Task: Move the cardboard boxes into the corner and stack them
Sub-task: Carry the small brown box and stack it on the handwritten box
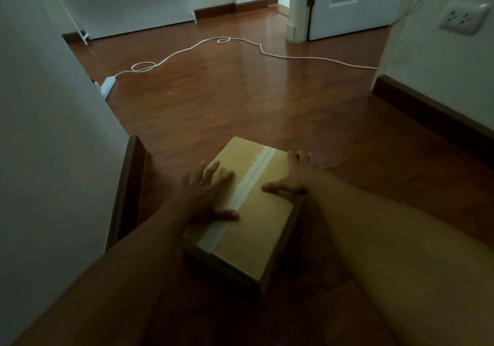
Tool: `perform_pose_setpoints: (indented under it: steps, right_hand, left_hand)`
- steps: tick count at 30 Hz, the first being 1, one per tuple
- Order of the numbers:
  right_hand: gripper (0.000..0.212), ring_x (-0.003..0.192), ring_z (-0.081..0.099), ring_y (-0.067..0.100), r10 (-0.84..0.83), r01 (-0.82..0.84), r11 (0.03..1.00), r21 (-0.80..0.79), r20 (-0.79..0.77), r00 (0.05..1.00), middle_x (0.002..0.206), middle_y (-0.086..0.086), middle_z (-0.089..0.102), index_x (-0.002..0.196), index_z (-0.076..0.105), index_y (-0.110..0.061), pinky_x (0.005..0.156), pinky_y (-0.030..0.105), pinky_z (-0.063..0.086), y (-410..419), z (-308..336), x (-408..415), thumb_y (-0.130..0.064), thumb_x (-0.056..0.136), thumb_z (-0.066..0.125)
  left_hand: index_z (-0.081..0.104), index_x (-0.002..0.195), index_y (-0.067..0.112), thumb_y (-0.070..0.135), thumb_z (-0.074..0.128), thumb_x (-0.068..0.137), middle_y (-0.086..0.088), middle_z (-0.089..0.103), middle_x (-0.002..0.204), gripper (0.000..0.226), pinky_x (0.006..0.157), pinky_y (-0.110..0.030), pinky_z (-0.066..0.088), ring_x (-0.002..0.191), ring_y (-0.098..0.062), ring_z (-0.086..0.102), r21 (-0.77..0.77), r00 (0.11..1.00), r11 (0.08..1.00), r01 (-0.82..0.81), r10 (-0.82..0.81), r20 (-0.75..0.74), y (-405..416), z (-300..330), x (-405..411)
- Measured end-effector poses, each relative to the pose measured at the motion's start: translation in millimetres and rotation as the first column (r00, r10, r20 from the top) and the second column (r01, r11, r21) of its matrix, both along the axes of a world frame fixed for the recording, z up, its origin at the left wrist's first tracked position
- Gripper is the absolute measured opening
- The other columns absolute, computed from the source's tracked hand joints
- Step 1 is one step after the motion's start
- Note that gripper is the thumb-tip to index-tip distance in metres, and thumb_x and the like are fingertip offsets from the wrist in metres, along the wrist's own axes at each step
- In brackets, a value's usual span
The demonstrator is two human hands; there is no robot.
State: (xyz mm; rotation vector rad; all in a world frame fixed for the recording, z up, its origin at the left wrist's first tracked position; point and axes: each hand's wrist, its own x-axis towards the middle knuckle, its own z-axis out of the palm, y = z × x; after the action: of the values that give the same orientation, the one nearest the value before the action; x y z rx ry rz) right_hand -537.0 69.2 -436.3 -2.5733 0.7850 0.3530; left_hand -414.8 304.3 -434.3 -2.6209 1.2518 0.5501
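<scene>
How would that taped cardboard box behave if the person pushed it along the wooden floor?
The cardboard box would probably slide rather than tip: it sits low and flat, and the floor looks glossy. Sealed with tape, it likely stays stiff. Its weight cannot be judged, though both hands rest on it.

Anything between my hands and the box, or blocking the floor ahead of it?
Nothing: left hand and right hand already rest on the taped cardboard box. The floor just ahead is bare; a white extension cord crosses farther off.

Taped tan cardboard box (248,212) on floor.
</scene>
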Motion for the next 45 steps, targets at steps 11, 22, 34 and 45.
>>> perform_pose_setpoints:
  steps: [11,22,34,45]
  right_hand:
    - [0.142,0.146,0.007,0.044,-0.526,0.537,0.842,0.047,-0.152,0.837,0.163,0.015,0.0,0.156,-0.015,-0.027,0.113,0.058,0.023,-49.2,1.3,-59.3,-0.094,0.052,0.056]
    - [0.14,0.149,0.002,0.041,-0.349,0.348,0.905,0.243,-0.039,0.936,0.159,0.008,-0.031,0.154,-0.014,-0.04,0.12,0.053,0.017,-109.2,-10.4,-169.3,-0.068,0.056,0.082]
    - [0.129,0.137,0.031,0.042,-0.488,0.488,0.866,0.11,-0.025,0.872,0.154,0.016,0.004,0.154,-0.009,-0.043,0.112,0.054,0.034,-148.3,-10.7,-241.6,-0.036,0.069,0.087]
    - [0.113,0.137,0.031,0.04,-0.563,0.554,0.825,0.114,0.071,0.823,0.153,0.016,0.018,0.156,0.005,-0.041,0.113,0.054,0.033,-177.2,10.8,-285.3,-0.051,0.073,0.081]
  left_hand:
    - [-0.008,0.156,0.029,0.076,0.057,0.075,-0.012,0.003,0.165,0.114,0.113,-0.045,0.03,0.146,-0.035,0.024,-0.296,0.827,0.862,-0.412,0.218,-0.518,-31.5,-24.7,-38.5]
    - [0.0,0.155,0.036,0.034,0.09,0.064,-0.022,0.007,0.156,0.128,0.112,-0.051,0.03,0.142,-0.043,0.02,-0.45,0.929,0.874,-0.183,0.004,-0.37,-136.0,-32.3,-75.7]
    - [-0.002,0.156,0.035,0.03,0.085,0.073,-0.021,0.003,0.159,0.12,0.115,-0.046,0.026,0.144,-0.041,0.019,-0.487,0.947,0.873,-0.01,-0.148,-0.285,-216.7,-37.4,-118.9]
    - [0.024,0.156,0.029,0.024,0.088,0.07,-0.015,0.019,0.154,0.107,0.108,-0.047,0.039,0.138,-0.038,0.03,-0.583,0.902,0.805,-0.107,-0.168,-0.397,-257.1,-15.5,-145.9]
